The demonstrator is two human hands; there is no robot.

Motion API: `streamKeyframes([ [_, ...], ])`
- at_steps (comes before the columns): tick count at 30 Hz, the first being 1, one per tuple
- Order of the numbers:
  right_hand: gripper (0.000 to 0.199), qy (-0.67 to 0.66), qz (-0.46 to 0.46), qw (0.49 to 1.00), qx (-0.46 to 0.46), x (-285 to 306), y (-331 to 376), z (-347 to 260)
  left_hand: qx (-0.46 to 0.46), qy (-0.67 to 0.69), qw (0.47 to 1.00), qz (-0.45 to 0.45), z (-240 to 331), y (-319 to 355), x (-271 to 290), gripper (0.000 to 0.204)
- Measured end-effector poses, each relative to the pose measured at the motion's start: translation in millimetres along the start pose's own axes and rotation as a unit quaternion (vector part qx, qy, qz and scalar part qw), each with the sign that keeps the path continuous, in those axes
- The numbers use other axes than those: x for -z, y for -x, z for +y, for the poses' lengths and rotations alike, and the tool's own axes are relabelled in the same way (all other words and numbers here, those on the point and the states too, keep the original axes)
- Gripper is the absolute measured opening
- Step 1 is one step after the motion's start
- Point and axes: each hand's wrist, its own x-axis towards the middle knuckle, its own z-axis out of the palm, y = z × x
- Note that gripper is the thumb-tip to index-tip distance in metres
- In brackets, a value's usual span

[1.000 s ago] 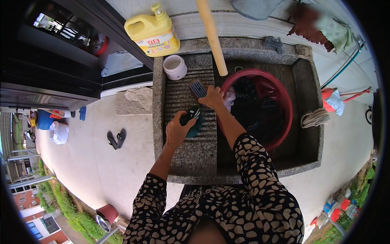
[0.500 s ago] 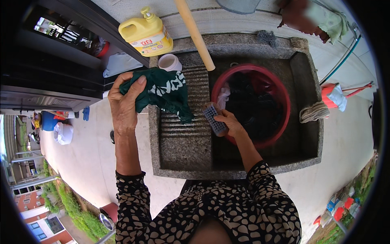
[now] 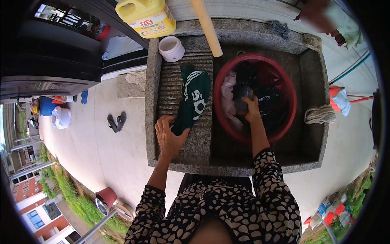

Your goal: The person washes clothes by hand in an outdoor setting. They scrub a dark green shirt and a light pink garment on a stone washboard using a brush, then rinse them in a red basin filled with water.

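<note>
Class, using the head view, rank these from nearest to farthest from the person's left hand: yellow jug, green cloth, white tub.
Starting from the left hand:
1. Green cloth: at the hand, on the ridged washboard.
2. White tub: at the washboard's far left corner.
3. Yellow jug: beyond the tub, slightly farther left.

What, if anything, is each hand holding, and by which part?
Right hand: the brush, by its right side. Left hand: at the near end of the green cloth; gripping or just touching, can't tell.
</note>
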Motion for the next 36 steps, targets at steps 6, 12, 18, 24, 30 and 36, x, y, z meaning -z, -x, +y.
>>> streamKeyframes([
  [6,0.046,-0.149,-0.232,0.961,0.029,-74,65,-52,0.007,0.023,0.999,-0.031,-20,-32,-43,0.037],
  [12,0.055,0.454,-0.193,0.758,0.427,-136,94,5,-0.11,0.05,0.992,-0.039,-13,14,-8,0.027],
  [18,0.051,0.627,-0.092,0.457,0.624,-161,57,26,-0.193,0.035,0.973,-0.123,-23,45,-8,0.027],
  [24,0.045,0.64,0.005,0.57,0.516,-181,0,-13,-0.165,0.034,0.98,-0.106,-11,40,-4,0.028],
  [30,0.049,0.603,-0.278,0.422,0.618,-146,107,54,-0.23,0.091,0.949,-0.198,-25,45,6,0.009],
  [36,0.048,0.613,-0.058,0.536,0.577,-195,2,10,-0.213,0.177,0.93,-0.241,-27,46,-1,0.015],
])
